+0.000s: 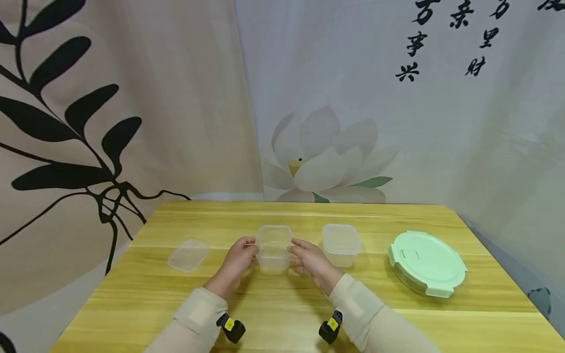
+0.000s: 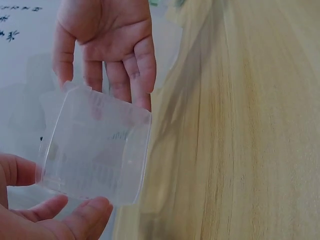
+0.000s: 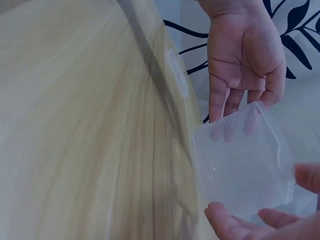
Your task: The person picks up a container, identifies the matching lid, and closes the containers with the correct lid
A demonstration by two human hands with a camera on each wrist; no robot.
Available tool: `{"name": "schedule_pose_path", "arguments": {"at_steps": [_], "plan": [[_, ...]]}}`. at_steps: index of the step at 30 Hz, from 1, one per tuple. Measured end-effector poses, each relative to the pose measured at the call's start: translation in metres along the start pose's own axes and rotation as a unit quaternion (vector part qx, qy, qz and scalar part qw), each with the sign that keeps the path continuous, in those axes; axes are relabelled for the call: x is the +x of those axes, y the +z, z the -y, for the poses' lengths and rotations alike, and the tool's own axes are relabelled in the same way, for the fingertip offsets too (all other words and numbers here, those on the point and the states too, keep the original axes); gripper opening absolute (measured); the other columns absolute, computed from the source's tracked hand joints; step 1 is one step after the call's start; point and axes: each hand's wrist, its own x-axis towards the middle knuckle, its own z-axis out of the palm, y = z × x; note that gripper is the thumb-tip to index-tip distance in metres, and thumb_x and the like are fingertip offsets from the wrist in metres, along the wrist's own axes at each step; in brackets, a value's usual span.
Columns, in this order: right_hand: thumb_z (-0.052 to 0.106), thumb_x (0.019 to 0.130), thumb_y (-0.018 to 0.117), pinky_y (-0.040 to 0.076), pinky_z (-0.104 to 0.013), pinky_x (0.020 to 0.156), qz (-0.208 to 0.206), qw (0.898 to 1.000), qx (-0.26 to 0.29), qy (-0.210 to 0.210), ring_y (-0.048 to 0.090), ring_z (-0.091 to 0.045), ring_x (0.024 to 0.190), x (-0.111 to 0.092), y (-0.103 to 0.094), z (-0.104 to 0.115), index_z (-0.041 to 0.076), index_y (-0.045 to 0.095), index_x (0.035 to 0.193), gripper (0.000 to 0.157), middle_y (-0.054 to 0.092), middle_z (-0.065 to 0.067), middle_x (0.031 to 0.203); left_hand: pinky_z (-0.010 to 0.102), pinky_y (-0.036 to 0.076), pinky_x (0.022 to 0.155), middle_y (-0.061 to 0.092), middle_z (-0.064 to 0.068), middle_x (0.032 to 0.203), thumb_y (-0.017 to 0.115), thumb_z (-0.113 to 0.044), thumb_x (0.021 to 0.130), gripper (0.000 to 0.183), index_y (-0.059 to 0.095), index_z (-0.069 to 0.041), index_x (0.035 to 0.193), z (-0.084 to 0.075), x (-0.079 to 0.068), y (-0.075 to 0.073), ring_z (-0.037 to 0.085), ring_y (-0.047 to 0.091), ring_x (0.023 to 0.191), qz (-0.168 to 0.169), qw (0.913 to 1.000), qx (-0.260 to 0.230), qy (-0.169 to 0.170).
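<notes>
A clear square plastic container (image 1: 273, 247) is held between the two hands over the middle of the table. My left hand (image 1: 238, 262) grips its left side, with the thumb at the near edge and fingers along the wall. On the opposite side, my right hand (image 1: 314, 262) holds it in the same way. Through the see-through walls of the container (image 2: 100, 145), nothing shows inside in the left wrist view. To the left lies a loose translucent square lid (image 1: 189, 255), flat on the wood. Right of the hands stands a similar container with its lid on (image 1: 341, 245).
A round container with a mint-green clip lid (image 1: 427, 264) stands on the right of the wooden table (image 1: 282, 314). Behind the table hangs a printed curtain (image 1: 198, 98) with leaves, a lotus and black characters. A small black camera (image 1: 231, 329) is on the left wrist.
</notes>
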Motion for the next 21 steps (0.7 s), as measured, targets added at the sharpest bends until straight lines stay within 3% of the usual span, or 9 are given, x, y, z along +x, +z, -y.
{"name": "schedule_pose_path", "arguments": {"at_steps": [10, 21], "plan": [[0.027, 0.101, 0.048, 0.042, -0.054, 0.1, -0.014, 1.0, -0.012, 0.009, 0.045, -0.042, 0.129, 0.008, -0.003, -0.003, -0.001, 0.032, 0.148, 0.057, 0.038, -0.025, 0.147, 0.046, 0.05, 0.092, 0.053, 0.021, 0.114, 0.047, -0.01, 0.092, 0.042, 0.047, 0.007, 0.131, 0.003, 0.007, 0.005, 0.029, 0.054, 0.1, -0.003, 1.0, -0.006, -0.007], [0.028, 0.101, 0.046, 0.04, -0.057, 0.101, -0.014, 1.0, -0.011, 0.021, 0.042, -0.044, 0.13, 0.01, -0.004, -0.003, 0.0, 0.03, 0.149, 0.057, 0.036, -0.027, 0.148, 0.043, 0.05, 0.087, 0.051, 0.012, 0.097, 0.047, -0.011, 0.093, 0.04, 0.048, 0.006, 0.129, 0.004, 0.012, 0.006, 0.021, 0.052, 0.085, 0.003, 0.9999, -0.006, -0.012]]}}
